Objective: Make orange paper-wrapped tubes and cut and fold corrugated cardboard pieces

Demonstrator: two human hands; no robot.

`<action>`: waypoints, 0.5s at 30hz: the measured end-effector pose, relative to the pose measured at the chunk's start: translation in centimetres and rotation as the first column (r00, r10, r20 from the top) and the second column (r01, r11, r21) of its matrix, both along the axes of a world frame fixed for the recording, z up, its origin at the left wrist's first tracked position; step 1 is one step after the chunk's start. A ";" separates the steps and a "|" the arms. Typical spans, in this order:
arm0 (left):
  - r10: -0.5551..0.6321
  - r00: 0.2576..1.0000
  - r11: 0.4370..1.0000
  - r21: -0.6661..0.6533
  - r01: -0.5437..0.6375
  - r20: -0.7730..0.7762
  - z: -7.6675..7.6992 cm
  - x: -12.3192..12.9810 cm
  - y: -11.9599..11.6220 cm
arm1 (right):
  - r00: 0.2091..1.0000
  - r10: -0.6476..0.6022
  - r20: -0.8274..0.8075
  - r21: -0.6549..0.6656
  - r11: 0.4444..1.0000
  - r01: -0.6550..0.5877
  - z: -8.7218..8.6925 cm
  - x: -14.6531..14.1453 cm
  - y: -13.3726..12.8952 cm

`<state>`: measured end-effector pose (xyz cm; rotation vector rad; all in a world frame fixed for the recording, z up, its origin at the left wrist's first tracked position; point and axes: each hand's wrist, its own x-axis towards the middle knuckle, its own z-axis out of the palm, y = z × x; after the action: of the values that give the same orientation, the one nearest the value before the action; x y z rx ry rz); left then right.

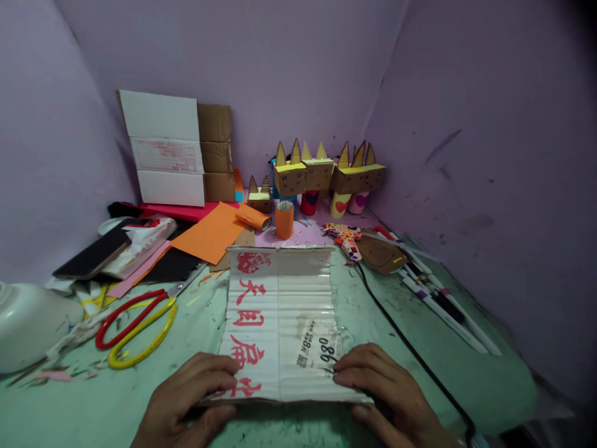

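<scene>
A sheet of white cardboard (280, 311) with red characters, a printed label and a crease down its middle lies in front of me. My left hand (186, 395) grips its near left corner, fingers on top and thumb at the near edge. At the near right corner my right hand (389, 389) holds it the same way, fingertips by the label. To the left of the cardboard are scissors (140, 323) with one red and one yellow handle loop. Beyond its far edge stand an orange paper tube (284, 221) and another orange tube (253, 218) lying down.
Several horned cardboard figures (357, 179) stand at the back. A patterned glue gun (345, 238) with a black cord (396, 320) lies right, beside several marker pens (438, 298). Folded cardboard (168, 152) leans on the wall, behind orange paper (209, 235). A white container (28, 326) sits left.
</scene>
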<state>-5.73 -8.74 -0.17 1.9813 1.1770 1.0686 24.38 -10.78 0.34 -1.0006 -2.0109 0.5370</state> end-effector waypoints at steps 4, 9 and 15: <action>0.005 1.000 1.000 0.011 -0.005 -0.024 0.0 0.1 0.1 | 0.999 -0.038 -0.010 -0.010 0.999 0.038 -0.4 -0.1 0.1; 0.115 0.992 0.991 -0.060 -0.118 -0.048 0.2 0.2 -0.1 | 0.999 -0.030 -0.038 -0.042 0.999 0.028 -1.2 0.0 0.1; 0.098 0.992 0.993 -0.056 -0.103 -0.076 0.2 -0.1 -0.1 | 0.999 -0.028 -0.031 -0.108 0.994 0.025 -1.1 -0.2 0.0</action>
<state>-5.83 -8.83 0.08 1.9470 1.3450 1.0055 24.21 -10.75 -0.75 -1.0745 -1.9542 0.6487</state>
